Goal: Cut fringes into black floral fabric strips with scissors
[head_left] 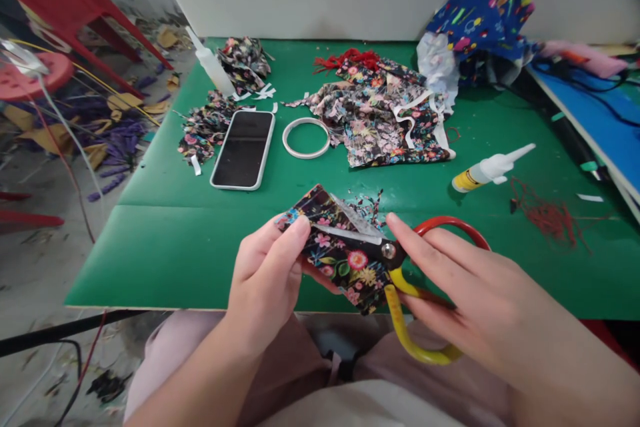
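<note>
Black floral fabric (345, 267) is pinched between the thumb and fingers of my left hand (270, 280) above the front edge of the green table (150, 240). My right hand (470, 287) is wrapped round scissors (425, 353) with one red and one yellow handle. The scissor blades point left and are parted, with fabric between them and the lower blade tip close to my left thumb. Small dark fabric snippets (370, 207) lie on the table just beyond the blades.
Behind my hands are a phone (243, 150), a tape ring (306, 138), floral cloth pieces (373, 120) and a white bottle (215, 67). To the right lie a yellow-labelled glue bottle (480, 173), red threads (553, 217) and a blue patterned cloth (483, 13).
</note>
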A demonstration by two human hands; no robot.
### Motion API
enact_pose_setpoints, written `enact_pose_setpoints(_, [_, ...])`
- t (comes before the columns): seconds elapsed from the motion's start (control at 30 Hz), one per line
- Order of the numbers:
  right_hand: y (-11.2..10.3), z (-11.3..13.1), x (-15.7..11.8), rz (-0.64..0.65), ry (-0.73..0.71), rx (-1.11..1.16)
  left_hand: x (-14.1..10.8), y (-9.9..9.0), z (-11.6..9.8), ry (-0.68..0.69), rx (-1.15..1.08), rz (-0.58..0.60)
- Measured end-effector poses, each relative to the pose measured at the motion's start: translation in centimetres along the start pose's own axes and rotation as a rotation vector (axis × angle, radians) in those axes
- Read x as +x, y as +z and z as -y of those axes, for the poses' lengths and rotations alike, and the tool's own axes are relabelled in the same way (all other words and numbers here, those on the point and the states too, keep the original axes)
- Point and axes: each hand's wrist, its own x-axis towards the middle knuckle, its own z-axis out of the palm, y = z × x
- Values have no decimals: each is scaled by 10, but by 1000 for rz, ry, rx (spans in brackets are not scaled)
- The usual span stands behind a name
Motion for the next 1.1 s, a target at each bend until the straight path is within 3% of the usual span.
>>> enact_pose_setpoints(0.6, [-1, 2, 2, -14, -23, -46, -2, -2, 1, -13, -46, 67])
enact_pose_setpoints(1.1, [-3, 4, 1, -15, -12, -79, -3, -2, 2, 10, -46, 56])
